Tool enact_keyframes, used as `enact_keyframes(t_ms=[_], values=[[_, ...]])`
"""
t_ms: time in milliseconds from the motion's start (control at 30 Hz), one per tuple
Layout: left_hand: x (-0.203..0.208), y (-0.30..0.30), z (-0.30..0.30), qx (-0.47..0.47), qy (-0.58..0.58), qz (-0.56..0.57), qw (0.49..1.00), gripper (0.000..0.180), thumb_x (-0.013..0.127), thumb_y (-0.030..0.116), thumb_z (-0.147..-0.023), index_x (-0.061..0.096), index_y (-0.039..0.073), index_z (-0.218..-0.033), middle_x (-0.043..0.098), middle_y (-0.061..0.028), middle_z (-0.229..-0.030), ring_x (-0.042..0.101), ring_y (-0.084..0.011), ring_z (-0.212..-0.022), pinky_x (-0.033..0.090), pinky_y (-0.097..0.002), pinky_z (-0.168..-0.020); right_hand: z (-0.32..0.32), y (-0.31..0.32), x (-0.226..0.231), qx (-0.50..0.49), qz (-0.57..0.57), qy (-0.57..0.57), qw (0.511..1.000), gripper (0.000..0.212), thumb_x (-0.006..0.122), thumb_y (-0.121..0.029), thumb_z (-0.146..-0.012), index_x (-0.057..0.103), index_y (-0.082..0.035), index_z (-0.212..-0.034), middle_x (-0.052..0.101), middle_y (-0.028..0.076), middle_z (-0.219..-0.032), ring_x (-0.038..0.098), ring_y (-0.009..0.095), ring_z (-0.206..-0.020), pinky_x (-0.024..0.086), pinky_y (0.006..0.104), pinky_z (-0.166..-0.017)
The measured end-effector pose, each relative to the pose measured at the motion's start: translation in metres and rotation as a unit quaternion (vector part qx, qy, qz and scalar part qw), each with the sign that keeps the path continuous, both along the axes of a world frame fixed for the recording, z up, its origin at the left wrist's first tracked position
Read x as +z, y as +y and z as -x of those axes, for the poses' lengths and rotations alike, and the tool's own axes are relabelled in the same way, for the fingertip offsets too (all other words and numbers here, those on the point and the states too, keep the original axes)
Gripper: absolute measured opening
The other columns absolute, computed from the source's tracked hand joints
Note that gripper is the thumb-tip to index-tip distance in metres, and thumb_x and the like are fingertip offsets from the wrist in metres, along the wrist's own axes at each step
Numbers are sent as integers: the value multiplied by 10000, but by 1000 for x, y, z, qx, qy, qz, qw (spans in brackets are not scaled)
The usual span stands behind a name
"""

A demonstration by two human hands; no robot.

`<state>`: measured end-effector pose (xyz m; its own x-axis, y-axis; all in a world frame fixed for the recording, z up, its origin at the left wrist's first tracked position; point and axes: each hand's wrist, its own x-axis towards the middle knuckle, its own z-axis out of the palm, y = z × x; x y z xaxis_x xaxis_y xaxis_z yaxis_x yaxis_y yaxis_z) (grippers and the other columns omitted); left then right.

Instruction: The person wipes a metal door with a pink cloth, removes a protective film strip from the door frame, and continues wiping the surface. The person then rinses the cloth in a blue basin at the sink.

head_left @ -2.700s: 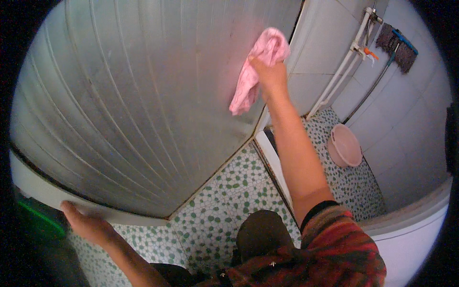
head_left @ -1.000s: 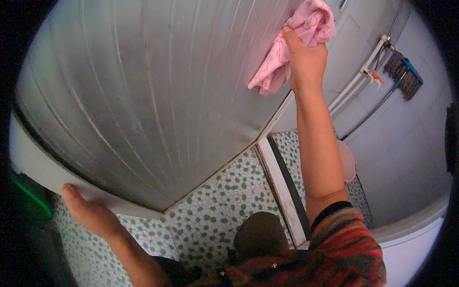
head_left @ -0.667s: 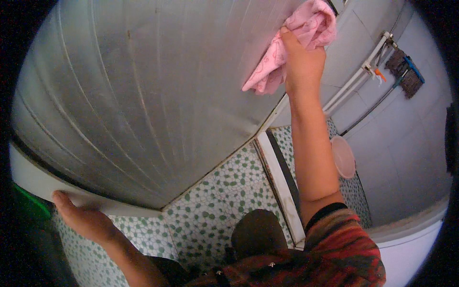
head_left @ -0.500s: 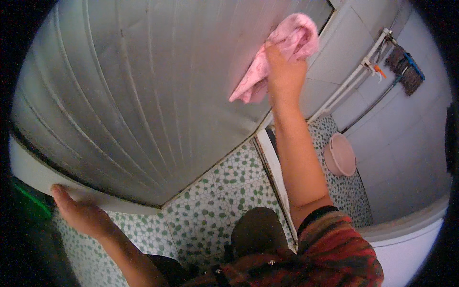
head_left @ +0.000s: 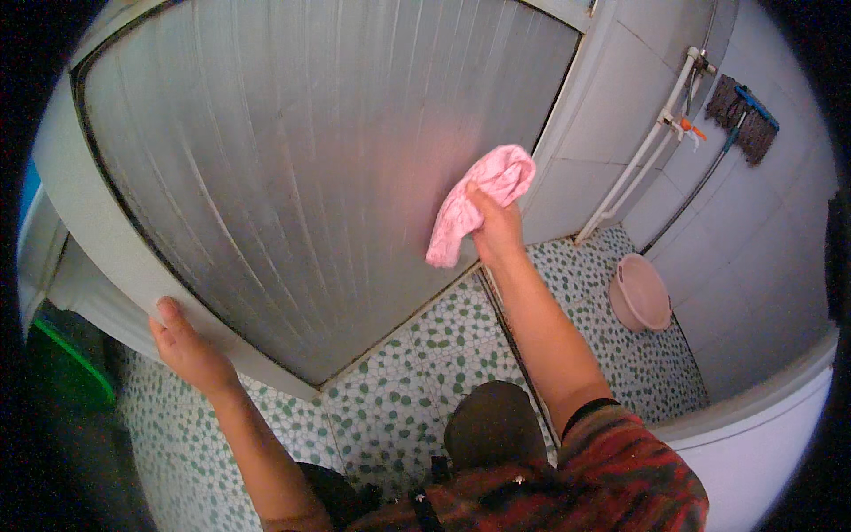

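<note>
- Right hand (head_left: 496, 232): fingers clamped on crumpled pink fabric cloth (head_left: 483, 191).
- Cloth now lower along grey ribbed translucent panel (head_left: 292, 177); work shifts toward panel's lower right.
- Left hand (head_left: 193, 356): at flat white frame (head_left: 124, 232), panel's left; finger closure, cannot tell.

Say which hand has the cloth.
The right hand grips the pink cloth; the left hand, without cloth, is at the panel's white frame.

It's the floor (head_left: 381, 417) down here, green pebble shapes all over white, a pale pink basin (head_left: 640, 293) sitting right on it, and a mop (head_left: 756, 137), head up, reaching down just behind at its edge.
</note>
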<state>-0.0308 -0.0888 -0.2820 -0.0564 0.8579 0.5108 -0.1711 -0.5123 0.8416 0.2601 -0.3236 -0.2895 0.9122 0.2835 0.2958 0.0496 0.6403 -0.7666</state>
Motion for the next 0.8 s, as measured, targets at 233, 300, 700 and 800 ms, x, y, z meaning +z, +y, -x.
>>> enact_keyframes(t_ms=[233, 300, 700, 800], values=[[2, 1, 3, -25, 5, 24, 999, 282, 466, 305, -926, 528, 30, -905, 477, 31, -793, 409, -69, -730, 353, -221, -679, 2, -11, 47, 80, -56, -45, 994, 280, 580, -2, -792, 503, -44, -1058, 584, 70, -980, 579, 200, -905, 476, 362, -814], [-1, 2, 4, -34, 3, 13, 999, 278, 469, 299, -922, 529, 28, -906, 478, 29, -792, 407, -68, -731, 353, -222, -680, 3, -11, 52, 69, -60, -66, 994, 285, 580, 3, -792, 503, -42, -1063, 583, 71, -979, 579, 200, -904, 476, 363, -819], [0, -5, 4, -46, -9, -11, 999, 271, 461, 285, -927, 520, 21, -911, 490, 21, -808, 419, -71, -747, 360, -219, -698, -11, 1, 139, -220, 130, -232, 939, 282, 673, -61, -753, 560, 32, -994, 618, 102, -926, 612, 178, -809, 498, 296, -699], [-2, -3, 2, -29, -2, -1, 1000, 270, 460, 293, -930, 506, 32, -880, 472, 30, -786, 406, -69, -730, 353, -215, -684, -10, 9, 156, -275, 186, -272, 903, 317, 707, -89, -718, 582, 44, -977, 626, 114, -912, 612, 176, -797, 491, 291, -687]])
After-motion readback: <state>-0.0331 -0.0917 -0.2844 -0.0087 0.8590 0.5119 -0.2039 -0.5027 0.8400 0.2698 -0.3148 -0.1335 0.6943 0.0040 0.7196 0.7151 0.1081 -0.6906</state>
